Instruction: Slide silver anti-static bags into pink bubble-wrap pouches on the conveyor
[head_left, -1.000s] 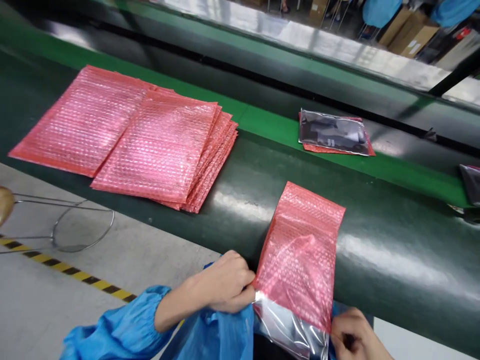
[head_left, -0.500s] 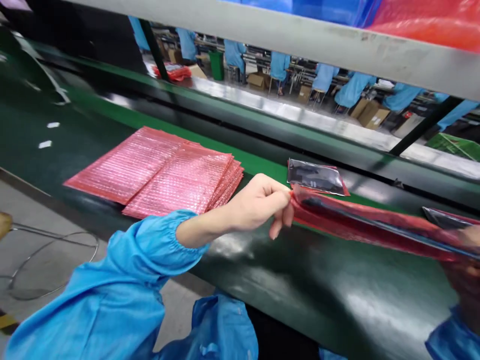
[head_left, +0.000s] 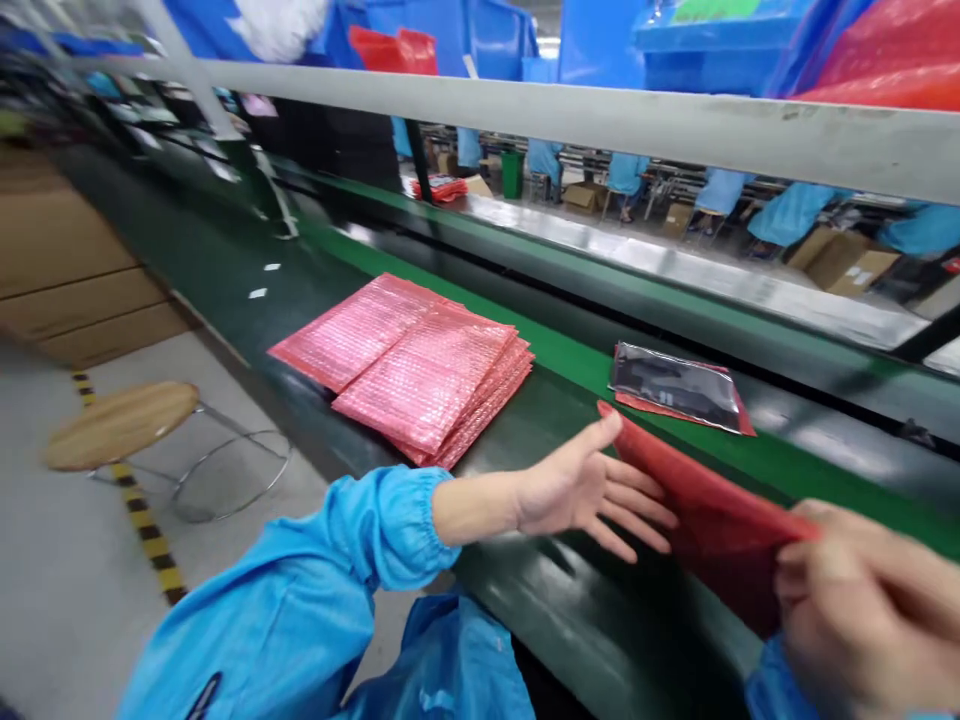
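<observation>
A red plastic bag (head_left: 705, 490) hangs tilted above the green work surface, between my two hands. My right hand (head_left: 862, 600), slightly blurred, pinches its near right end. Spread fingers show on my left hand (head_left: 585, 490), palm turned toward the bag; the thumb tip is at the bag's far left corner, and I cannot tell whether it touches. What the bag holds is hidden from this side. Left of my hands lies a stack of pink-red bubble-wrap bags (head_left: 427, 370). Beyond the held bag, a dark flat piece in clear film (head_left: 675, 385) rests on red wrapping.
A grey shelf beam (head_left: 570, 115) crosses above, carrying blue bins (head_left: 480, 40). A round wooden stool (head_left: 124, 425) and stacked cartons (head_left: 71, 260) stand at left. Two small white slips (head_left: 259, 293) lie on the green surface (head_left: 247, 240). People in blue sit beyond.
My left hand has gone from pinching the bag's end to spread fingers. The bag, earlier stretched sideways with a dark flat piece showing, is now tilted toward me. The view has swung left.
</observation>
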